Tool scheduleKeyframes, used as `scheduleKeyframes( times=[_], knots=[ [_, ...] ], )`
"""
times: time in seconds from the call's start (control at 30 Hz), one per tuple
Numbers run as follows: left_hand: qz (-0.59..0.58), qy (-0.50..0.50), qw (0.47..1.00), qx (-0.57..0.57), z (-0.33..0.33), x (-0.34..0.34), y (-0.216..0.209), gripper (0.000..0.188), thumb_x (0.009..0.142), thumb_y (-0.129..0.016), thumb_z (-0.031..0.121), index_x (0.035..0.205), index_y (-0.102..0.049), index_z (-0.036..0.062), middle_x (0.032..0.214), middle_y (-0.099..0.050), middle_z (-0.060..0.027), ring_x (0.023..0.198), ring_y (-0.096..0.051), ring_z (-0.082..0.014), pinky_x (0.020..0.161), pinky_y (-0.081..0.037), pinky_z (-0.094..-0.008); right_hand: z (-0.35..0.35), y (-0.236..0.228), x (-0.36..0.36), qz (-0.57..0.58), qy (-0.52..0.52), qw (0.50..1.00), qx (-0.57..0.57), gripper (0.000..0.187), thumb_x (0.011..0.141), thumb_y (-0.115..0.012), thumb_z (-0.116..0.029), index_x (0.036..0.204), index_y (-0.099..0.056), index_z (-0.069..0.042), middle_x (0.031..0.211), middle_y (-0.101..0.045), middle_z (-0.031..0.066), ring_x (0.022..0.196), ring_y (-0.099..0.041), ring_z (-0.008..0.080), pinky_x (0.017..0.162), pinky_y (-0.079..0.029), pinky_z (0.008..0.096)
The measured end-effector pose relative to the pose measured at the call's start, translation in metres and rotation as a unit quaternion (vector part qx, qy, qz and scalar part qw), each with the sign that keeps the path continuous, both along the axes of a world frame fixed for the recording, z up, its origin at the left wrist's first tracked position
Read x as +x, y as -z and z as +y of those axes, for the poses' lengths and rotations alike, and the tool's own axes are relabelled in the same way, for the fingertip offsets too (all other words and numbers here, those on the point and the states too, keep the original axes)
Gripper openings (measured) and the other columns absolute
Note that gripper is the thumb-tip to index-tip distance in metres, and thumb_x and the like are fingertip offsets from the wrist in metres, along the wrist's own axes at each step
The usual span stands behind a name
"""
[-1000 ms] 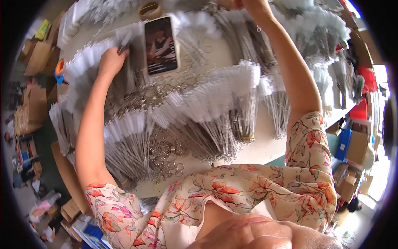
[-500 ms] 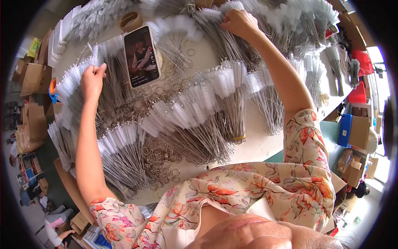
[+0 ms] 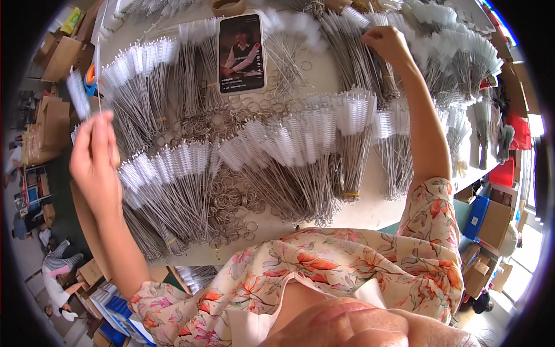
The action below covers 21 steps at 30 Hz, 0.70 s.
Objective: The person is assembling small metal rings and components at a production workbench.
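Off the table's left edge, my left hand [image 3: 97, 153] is closed on a straw brush, whose white bristle head [image 3: 78, 95] sticks up above the fingers, smeared by motion. My right hand [image 3: 390, 46] reaches to the far side, its fingers pinched at the top of a bundle of wire-handled straw brushes [image 3: 352, 55]. One white brush head [image 3: 355, 17] stands out beside those fingertips; the exact hold is partly hidden. Rows of similar brushes [image 3: 289, 139] lie between my hands, bristles pointing away from me and looped wire ends toward me.
A phone [image 3: 241, 55] showing a video lies among the brushes. Loose metal rings [image 3: 237, 196] are heaped between the bundles. Orange-handled scissors [image 3: 91, 81] sit by the left edge, and a roll of tape [image 3: 228, 7] at the back. Cardboard boxes [image 3: 494, 217] stand beyond the right side.
My left hand has come back from the brush row toward the left edge, now carrying a brush. My right hand stays at the far bundle, around its right side. The whole view has shifted.
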<state>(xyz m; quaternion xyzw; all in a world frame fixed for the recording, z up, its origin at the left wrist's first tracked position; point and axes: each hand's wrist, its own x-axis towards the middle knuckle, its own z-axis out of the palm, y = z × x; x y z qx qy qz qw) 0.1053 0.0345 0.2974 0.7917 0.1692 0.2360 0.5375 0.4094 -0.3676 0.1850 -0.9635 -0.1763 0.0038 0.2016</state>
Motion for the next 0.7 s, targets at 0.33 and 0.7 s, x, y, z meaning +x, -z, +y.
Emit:
scheduleKeyframes(
  times=[0.33, 0.7],
  knots=[
    [-0.022, -0.100, 0.993, -0.062, 0.000, -0.094, 0.004, 0.036, 0.096, -0.039, 0.025, 0.114, -0.049, -0.0052, 0.069, -0.037, 0.0011, 0.047, -0.025, -0.0013, 0.037, -0.017, -0.0145, -0.107, -0.022, 0.045, -0.092, 0.113, 0.911, 0.385, 0.015, 0.086, -0.052, -0.018, 0.082, -0.058, -0.005, 0.061, -0.052, 0.0016, 0.056, -0.052, 0.0118, 0.051, -0.042, 0.0248],
    [0.003, -0.047, 0.982, -0.184, 0.006, -0.107, 0.045, 0.034, 0.094, -0.044, 0.026, 0.104, -0.055, -0.0050, 0.073, -0.042, 0.0005, 0.053, -0.030, -0.0007, 0.039, -0.020, -0.0137, -0.102, 0.023, 0.042, 0.056, 0.259, 0.941, -0.213, 0.041, 0.065, -0.067, -0.034, 0.098, -0.065, -0.010, 0.098, -0.064, 0.0121, 0.096, -0.060, 0.0294, 0.080, -0.046, 0.0409]
  ],
)
